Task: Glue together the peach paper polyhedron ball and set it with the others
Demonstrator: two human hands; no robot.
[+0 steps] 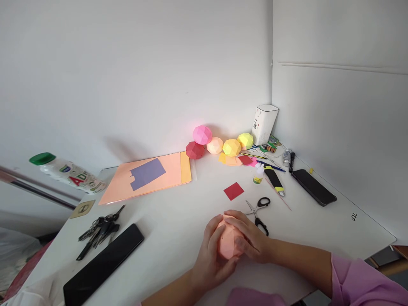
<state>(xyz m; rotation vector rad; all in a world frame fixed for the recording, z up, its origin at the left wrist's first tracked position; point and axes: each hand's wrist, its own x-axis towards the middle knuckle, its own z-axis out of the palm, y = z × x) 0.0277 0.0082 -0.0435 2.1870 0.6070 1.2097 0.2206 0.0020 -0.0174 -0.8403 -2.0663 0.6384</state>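
Left hand (211, 257) and right hand (253, 240) cupped around faceted peach ball (228, 244)

Peach ball: one, held between both hands above the near middle of the white table (178, 238). It is enclosed from the left by the left hand and from the right by the right hand; fingers of both are curved over its top.

Scissors (257, 212): one pair, black-handled, blades parted, laid just beyond the right hand.

Red square (233, 191): one, laid flat beyond the ball.

Glue bottle (258, 174): small, upright, beside a yellow-and-black cutter (274, 180).

Black phone (314, 187): placed toward the right edge.

Faceted balls: five, grouped by the wall; a pink ball (202, 134) is set above a dark red ball (195, 150), with pale peach (214, 145), orange-yellow (231, 147) and lime (245, 140) ones ranged rightward.

White box (265, 124): upright in the corner.

Peach sheets (117, 182): stacked at far left, overlaid by a notched purple piece (148, 173).

Keys (101, 229): one bunch, left of the hands, near a black slab (103, 265).

White bottle (73, 175): green-capped, at the left edge.
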